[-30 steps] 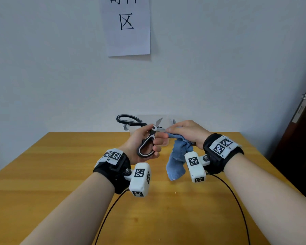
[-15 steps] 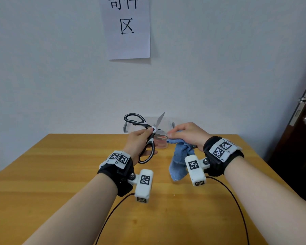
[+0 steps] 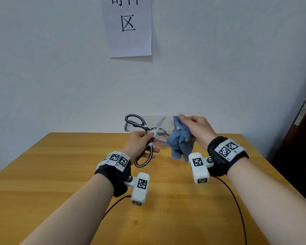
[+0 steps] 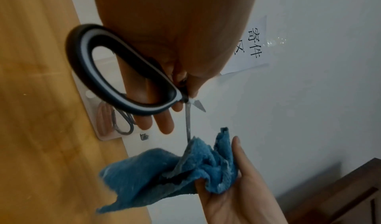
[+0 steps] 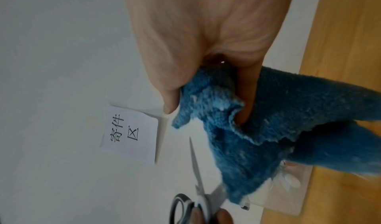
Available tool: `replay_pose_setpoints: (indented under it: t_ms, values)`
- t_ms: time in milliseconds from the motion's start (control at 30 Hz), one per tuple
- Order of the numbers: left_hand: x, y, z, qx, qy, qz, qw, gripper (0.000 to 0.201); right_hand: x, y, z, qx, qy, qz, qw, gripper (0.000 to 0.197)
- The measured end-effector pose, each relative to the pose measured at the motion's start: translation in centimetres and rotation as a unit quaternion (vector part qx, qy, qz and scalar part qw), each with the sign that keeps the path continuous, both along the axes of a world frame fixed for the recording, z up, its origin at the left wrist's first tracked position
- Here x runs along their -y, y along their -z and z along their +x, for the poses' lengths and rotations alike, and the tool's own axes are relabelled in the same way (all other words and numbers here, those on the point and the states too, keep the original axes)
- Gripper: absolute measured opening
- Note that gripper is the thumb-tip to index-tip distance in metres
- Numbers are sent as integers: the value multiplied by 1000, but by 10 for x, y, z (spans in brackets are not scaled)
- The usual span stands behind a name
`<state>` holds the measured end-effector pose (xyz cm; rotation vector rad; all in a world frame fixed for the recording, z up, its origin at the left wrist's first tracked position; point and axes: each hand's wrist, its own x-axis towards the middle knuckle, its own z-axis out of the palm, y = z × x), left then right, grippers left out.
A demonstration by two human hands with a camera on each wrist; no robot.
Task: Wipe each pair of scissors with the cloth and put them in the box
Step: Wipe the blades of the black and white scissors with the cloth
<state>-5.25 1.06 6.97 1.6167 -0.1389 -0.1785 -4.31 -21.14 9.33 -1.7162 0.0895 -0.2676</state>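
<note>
The left hand [image 3: 140, 142] grips the black-and-white-handled steel scissors [image 3: 145, 137], blades spread, above the wooden table [image 3: 60, 165]; the right hand [image 3: 196, 128] bunches the blue terry cloth [image 3: 178, 144] at one blade tip

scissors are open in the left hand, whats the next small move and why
Probably draw the blue cloth along the lower blade: the right hand bunches it at that blade's tip, while the left hand holds the scissors open above the table, not yet in the clear box.

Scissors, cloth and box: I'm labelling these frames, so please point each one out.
scissors [image 3: 143, 157], head view, lower handle loop.
cloth [image 4: 144, 170], left wrist view, hanging fold.
box [image 5: 288, 193], right wrist view, clear wall.
</note>
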Motion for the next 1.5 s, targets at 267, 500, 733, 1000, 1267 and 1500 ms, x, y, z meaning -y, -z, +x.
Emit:
replay_pose_setpoints:
  t_ms: [267,500,733,1000,1267,1500]
  values:
    - [5,15,14,-3,-9,32,999,27,1,23,13,-33,-15,-62,997,30]
    - [4,43,41,-28,-8,43,999,21,7,45,33,-34,-14,-101,994,34]
    - [19,88,64,-65,-10,16,998,22,-2,97,51,-146,-130,-2,981,23]
    - [19,122,83,-69,27,76,994,48,12,134,77,-133,-105,27,985,22]
    - [29,146,90,-53,60,55,995,25,8,171,84,-80,-108,6,991,19]
    - [37,159,96,-20,82,59,995,22,4,184,87,-64,-90,3,994,27]
